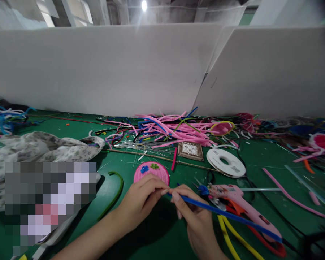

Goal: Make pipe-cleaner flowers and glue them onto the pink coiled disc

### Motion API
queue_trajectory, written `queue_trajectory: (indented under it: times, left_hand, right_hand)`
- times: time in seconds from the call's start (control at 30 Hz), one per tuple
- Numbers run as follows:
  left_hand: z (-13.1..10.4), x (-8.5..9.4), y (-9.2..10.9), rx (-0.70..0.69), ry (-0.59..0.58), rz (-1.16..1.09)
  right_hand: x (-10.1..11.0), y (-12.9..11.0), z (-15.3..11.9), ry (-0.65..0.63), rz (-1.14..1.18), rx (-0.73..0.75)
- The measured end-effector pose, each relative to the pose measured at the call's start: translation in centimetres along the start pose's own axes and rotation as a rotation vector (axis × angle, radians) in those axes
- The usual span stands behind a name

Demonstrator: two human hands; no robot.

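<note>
A long blue pipe cleaner (233,213) runs from my fingertips down to the right, across a pink glue gun (242,202). My left hand (143,202) pinches its near end with thumb and fingers. Close beside it, my right hand (193,213) is closed round the same blue strip, the fingertips of both hands almost touching. Just beyond my left hand lies a pink round piece (151,176), partly covered by that hand, with a small blue flower (144,169) and a small green flower (154,166) on it.
Behind are a heap of pink pipe cleaners (178,130), a framed tray of white beads (190,150) and a white spool (213,159). Patterned cloth (43,146) and a green strip (119,184) lie left. Yellow strips (233,234) lie at right. A white partition (111,68) stands behind.
</note>
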State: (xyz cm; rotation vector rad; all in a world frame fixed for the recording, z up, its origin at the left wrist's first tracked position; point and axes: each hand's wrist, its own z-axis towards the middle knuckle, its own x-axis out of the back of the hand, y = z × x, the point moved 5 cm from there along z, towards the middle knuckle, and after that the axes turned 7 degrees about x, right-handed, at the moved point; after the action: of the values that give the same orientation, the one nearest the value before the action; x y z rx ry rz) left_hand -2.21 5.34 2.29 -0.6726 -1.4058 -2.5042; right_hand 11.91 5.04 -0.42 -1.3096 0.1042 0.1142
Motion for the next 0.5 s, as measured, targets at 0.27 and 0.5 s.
queue_trajectory:
  times: [0.27,0.5]
  left_hand:
    - [-0.10,-0.11,0.02,0.013,-0.019,0.193]
    - [-0.05,-0.28,-0.39,-0.083,0.063,0.644]
  right_hand:
    - [0.25,0.06,0.01,0.020,-0.113,-0.011]
    - [-0.04,0.29,0.11,-0.026,-0.194,-0.040]
